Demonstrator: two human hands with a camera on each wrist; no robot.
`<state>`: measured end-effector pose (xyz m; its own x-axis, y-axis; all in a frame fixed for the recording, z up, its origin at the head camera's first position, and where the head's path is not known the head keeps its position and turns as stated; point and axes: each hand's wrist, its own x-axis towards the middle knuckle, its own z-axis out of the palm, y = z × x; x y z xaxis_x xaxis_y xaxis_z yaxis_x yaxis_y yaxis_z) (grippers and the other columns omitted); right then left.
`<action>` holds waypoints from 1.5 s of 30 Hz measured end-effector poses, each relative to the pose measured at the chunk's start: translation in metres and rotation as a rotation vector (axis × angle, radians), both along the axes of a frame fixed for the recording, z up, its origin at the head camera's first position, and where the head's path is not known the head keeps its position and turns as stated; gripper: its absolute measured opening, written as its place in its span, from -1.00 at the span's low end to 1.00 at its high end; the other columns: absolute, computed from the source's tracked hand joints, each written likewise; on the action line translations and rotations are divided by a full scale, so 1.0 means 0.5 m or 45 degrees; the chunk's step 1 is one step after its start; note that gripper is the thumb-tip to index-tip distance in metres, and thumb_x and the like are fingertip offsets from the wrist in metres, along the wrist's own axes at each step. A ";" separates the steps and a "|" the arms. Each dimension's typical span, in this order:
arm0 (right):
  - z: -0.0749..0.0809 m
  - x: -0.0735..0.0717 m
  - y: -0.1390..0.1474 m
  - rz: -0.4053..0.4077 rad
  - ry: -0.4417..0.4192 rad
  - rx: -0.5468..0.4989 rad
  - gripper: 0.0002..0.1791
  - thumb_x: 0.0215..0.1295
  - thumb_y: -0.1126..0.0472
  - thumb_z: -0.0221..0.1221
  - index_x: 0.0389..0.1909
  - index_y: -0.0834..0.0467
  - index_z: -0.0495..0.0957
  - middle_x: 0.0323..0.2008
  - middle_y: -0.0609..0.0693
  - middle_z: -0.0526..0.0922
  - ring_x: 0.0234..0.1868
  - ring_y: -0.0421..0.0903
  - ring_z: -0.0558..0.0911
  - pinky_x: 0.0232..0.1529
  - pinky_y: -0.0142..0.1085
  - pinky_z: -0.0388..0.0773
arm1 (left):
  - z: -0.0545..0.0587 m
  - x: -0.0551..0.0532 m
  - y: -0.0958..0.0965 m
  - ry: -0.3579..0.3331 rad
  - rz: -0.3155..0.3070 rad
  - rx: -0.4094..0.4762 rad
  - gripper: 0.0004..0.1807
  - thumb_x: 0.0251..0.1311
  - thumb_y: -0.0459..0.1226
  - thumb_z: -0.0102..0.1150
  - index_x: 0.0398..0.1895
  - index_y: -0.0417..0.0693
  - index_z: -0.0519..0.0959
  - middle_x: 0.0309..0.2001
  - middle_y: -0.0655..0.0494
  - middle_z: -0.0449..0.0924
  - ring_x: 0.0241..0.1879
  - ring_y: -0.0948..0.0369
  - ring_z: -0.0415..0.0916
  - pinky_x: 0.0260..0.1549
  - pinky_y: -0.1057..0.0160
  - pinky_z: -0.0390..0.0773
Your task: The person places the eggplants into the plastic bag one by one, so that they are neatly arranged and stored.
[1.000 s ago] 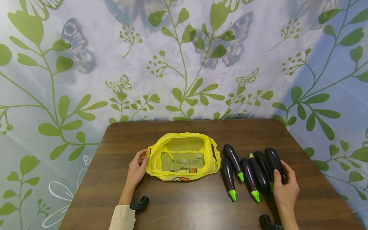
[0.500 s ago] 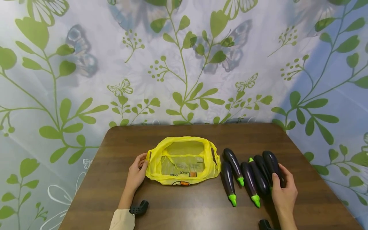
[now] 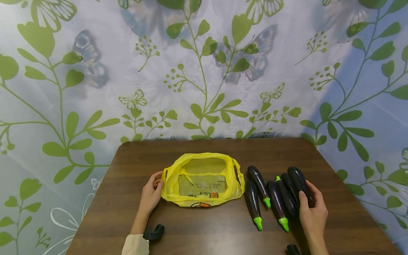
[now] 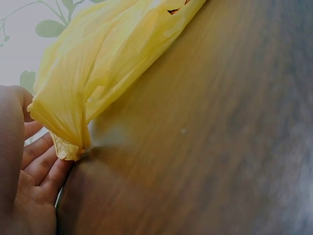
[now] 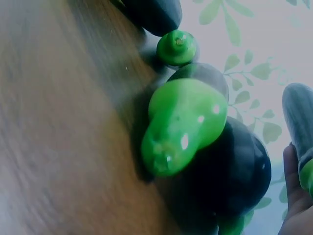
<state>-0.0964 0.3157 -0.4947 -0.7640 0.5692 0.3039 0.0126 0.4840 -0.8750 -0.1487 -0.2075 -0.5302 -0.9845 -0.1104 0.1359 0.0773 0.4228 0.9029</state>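
My left hand (image 3: 151,194) holds the left handle side of a yellow plastic bag (image 3: 173,186). The bag lies with its mouth open upward; in the left wrist view its gathered edge (image 4: 71,132) sits between thumb and fingers. At the right, my right hand (image 3: 313,214) grips a dark purple eggplant (image 3: 297,176), thumb on one side and fingers on the other. This eggplant (image 5: 297,115) shows at the right edge of the right wrist view, apart from the others. Several more eggplants (image 3: 275,198) with green stem caps lie side by side between the bag and that hand.
A brown wooden table (image 3: 204,233) carries everything. Behind it hangs a pale cloth (image 3: 197,71) with green leaves and butterflies. Black wrist straps show at the left wrist (image 3: 154,232) and beside the right forearm (image 3: 292,249).
My right hand has shifted slightly left with the eggplant, closer over its neighbours. The left hand and the bag keep their places; the head view has tilted up a little.
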 end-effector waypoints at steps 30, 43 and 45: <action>0.018 -0.010 -0.036 0.100 0.113 0.026 -0.52 0.32 0.24 0.18 0.26 -0.06 0.47 0.11 -0.03 0.57 -0.04 -0.42 0.50 -0.14 -0.72 0.38 | 0.009 -0.005 0.001 0.024 0.007 -0.016 -0.60 0.43 -0.16 -0.04 0.29 0.10 0.38 0.15 0.05 0.52 0.08 0.18 0.52 -0.01 0.25 0.55; 0.027 -0.008 -0.049 0.122 0.119 0.031 -0.52 0.32 0.25 0.17 0.26 -0.05 0.46 0.11 -0.07 0.56 -0.02 -0.45 0.49 -0.12 -0.74 0.37 | 0.032 0.005 0.006 -0.022 -0.031 0.038 -0.57 0.43 -0.21 -0.06 0.32 -0.08 0.36 0.20 -0.12 0.47 0.12 0.04 0.50 0.02 0.13 0.54; 0.028 -0.006 -0.052 0.127 0.117 0.041 -0.51 0.32 0.24 0.17 0.27 -0.07 0.46 0.11 -0.08 0.56 -0.02 -0.45 0.50 -0.13 -0.74 0.38 | 0.025 0.004 0.004 -0.017 -0.022 0.036 -0.57 0.44 -0.16 -0.06 0.32 -0.01 0.36 0.21 -0.07 0.47 0.13 0.08 0.50 0.04 0.10 0.54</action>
<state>-0.0996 0.2899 -0.4808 -0.7843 0.4808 0.3920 -0.1162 0.5069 -0.8541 -0.1468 -0.2055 -0.5179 -0.9881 -0.0967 0.1199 0.0723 0.3960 0.9154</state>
